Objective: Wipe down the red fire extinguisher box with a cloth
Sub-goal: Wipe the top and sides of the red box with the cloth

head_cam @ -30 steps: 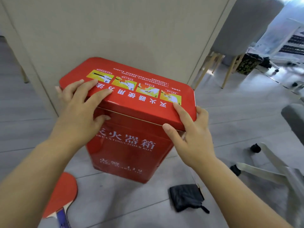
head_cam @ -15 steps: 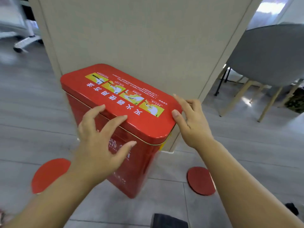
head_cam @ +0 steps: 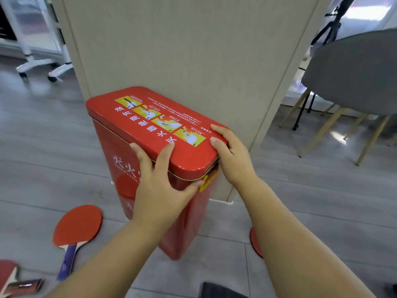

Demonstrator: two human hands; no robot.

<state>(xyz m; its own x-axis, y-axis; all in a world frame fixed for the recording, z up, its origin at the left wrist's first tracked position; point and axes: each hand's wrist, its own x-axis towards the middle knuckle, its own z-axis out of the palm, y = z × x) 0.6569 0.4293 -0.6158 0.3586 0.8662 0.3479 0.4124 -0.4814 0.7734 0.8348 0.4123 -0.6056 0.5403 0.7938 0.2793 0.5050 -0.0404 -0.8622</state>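
Observation:
The red fire extinguisher box (head_cam: 137,127) stands upright on the floor against a beige pillar (head_cam: 182,50), its lid printed with yellow instruction pictures. My left hand (head_cam: 159,190) grips the lid's near corner, fingers on top and thumb along the side by a yellow latch. My right hand (head_cam: 233,160) holds the lid's right end, fingers curled over its edge. A dark cloth (head_cam: 219,291) lies on the floor at the bottom edge of the view, between my forearms, and neither hand touches it.
A red table tennis paddle (head_cam: 78,224) lies on the floor left of the box, and another paddle (head_cam: 255,241) is half hidden behind my right forearm. A grey chair (head_cam: 354,72) with wooden legs stands at the right. White wheeled stand legs (head_cam: 38,65) are at the far left.
The box's near end has swung towards me. My left hand has slid along the lid to its near corner. My right hand has shifted round to the lid's right end.

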